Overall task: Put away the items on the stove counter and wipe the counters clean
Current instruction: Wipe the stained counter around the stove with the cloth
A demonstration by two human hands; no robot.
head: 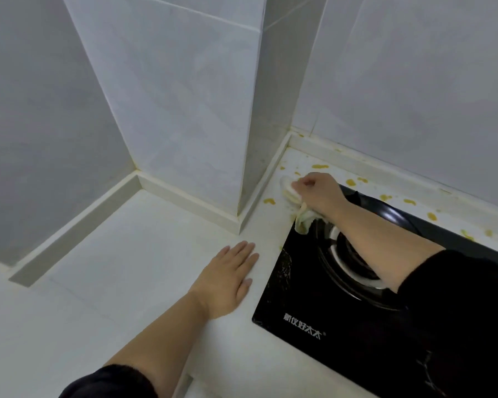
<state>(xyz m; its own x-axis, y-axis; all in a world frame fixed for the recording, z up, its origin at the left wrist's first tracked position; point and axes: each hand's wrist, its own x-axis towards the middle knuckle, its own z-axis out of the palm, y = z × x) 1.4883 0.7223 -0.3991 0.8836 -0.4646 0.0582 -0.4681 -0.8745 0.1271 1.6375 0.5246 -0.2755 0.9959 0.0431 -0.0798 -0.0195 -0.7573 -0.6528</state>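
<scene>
The right hand (318, 193) is curled tight around a pale, yellow-stained cloth (288, 192) and presses it onto the tabletop (127, 268) in the narrow back corner. That pocket is hemmed in by the base trim of a tiled column (213, 110) on the left, the raised lip (357, 156) along the rear wall behind, and the far left corner of the black glass stove (314, 305) in front. A tail of the cloth hangs from under the hand onto the stove's corner. The right forearm reaches across the round burner (345, 259), its black sleeve pushed up near the elbow. The left hand (230, 278) lies palm down with its fingers straight and close together, holding nothing, on the tabletop just beside the stove's left edge. To the left of that hand the white tabletop runs wide and bare up to the trim where the column and side wall meet it. Behind the stove only a thin strip of tabletop is left before the rear lip, and yellow splatters (319, 166) dot it along its length. One more spot sits close to the column's trim, left of the cloth. Faint yellowish smears mark the glass along the stove's left edge. The walls are pale grey-white tile, with yellow discolouring in the seams above the trim.
</scene>
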